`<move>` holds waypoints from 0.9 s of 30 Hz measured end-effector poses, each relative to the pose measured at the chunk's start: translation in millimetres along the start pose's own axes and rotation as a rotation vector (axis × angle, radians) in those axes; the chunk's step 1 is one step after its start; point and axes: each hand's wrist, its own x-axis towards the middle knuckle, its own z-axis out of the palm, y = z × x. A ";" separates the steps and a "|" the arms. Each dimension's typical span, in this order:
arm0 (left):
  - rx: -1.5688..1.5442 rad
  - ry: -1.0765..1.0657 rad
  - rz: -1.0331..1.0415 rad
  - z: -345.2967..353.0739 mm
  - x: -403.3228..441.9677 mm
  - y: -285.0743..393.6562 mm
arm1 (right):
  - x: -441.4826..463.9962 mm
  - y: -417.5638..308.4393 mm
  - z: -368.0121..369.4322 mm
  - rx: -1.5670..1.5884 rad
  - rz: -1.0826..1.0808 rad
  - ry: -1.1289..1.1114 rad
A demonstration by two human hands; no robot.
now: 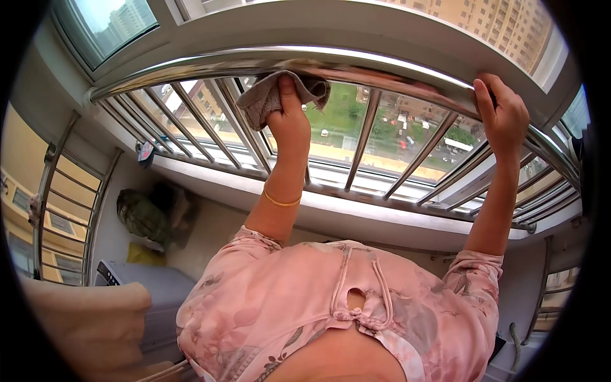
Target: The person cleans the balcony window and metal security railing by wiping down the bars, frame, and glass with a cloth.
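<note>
A shiny metal railing [401, 81] with upright bars runs across the window. My left hand [289, 114] grips a grey-brown cloth [262, 104] against the top rail, its thumb lying over the cloth. Part of the cloth hangs down on both sides of the thumb. Further right, my right hand [503, 114] is wrapped round the same top rail, with its fingers bent over the bar. A thin yellow band circles my left wrist.
Below left stand a grey-white appliance [149, 280] and a dark green bag [141, 216] by the wall. Beige fabric [83, 318] hangs at the lower left. A small tag-like item [146, 155] hangs at the railing's left end. Window frames border the railing.
</note>
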 end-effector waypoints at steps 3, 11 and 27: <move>-0.305 -0.046 0.533 5.4 -63.2 -24.1 | 0.0 -1.3 1.0 -0.019 -0.040 0.050; -1.127 -0.286 -0.253 50.3 -9.6 37.2 | -2.3 0.1 2.4 -0.028 -0.069 0.099; 0.181 -0.538 0.364 39.8 -113.6 -13.9 | -1.2 4.1 3.9 -0.053 -0.077 0.145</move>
